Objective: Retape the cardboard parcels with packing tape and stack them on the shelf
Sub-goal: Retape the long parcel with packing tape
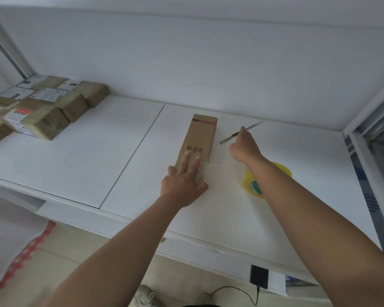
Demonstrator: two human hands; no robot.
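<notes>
**A:** Where was the parcel, and how were the hands set?

**B:** The long cardboard parcel [197, 147] lay flat at the centre of the frame on the white shelf [75, 156], its far end pointing toward the back wall. The left hand [182, 185] pressed down on its near end, fingers straight and spread. The right hand [244, 147], just right of the parcel, pinched a utility knife [239, 132], the blade slanting toward the upper right. A strip of clear tape [222, 166] ran from the parcel's near end to the yellow packing tape roll [253, 182], which stood on the shelf partly hidden under the right forearm.

**A:** How much open room was around it?

**B:** Plenty to the left: bare shelf stretched between the parcel and a cluster of taped parcels [44, 107] in the upper left of the frame, crossed by a thin seam [131, 158]. On the right, a metal upright [368, 173] bounded the shelf.

**A:** And the surroundings?

**B:** A plain white wall [208, 63] closed the back. Below the shelf's front edge showed pale floor tiles [64, 262], and a dark phone [259, 276] with a cable plugged in.
</notes>
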